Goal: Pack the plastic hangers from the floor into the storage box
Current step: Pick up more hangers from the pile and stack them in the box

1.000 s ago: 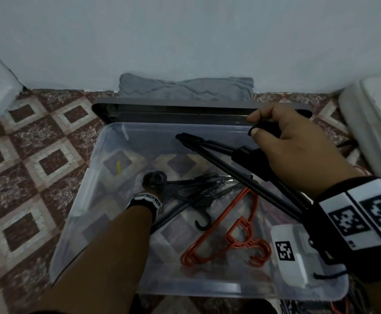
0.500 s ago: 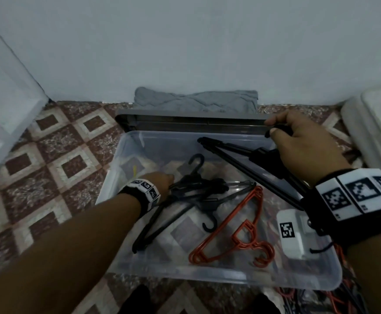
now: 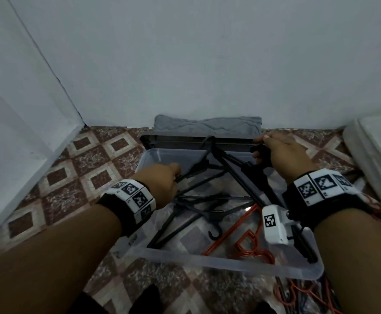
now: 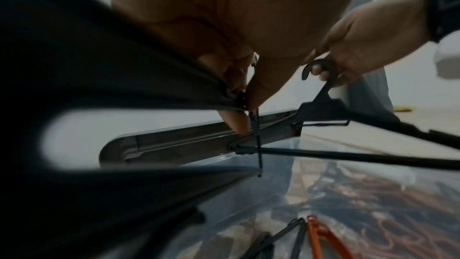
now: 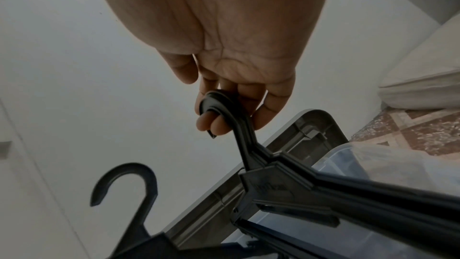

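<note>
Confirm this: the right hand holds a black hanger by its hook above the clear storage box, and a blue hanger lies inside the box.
Wrong on one point: the coloured hanger in the storage box is orange, not blue, as the head view shows. The right hand does hold a black hanger by its hook above the box.

Left wrist view is mostly a dark smear: a black hanger (image 4: 124,78) right up against the lens, too blurred to make out its shape. The left hand (image 4: 239,78) pinches something there, but the fingertips are lost behind it. From the head view, the right hand (image 3: 282,155) covers the hook it grips, and the wrist camera (image 3: 273,223) blocks the middle of the orange hanger (image 3: 250,243). More hangers (image 3: 298,298) on the floor get cut off by the bottom edge, can't count them. Box (image 3: 207,260) bottom is a tangle, number unclear.
</note>
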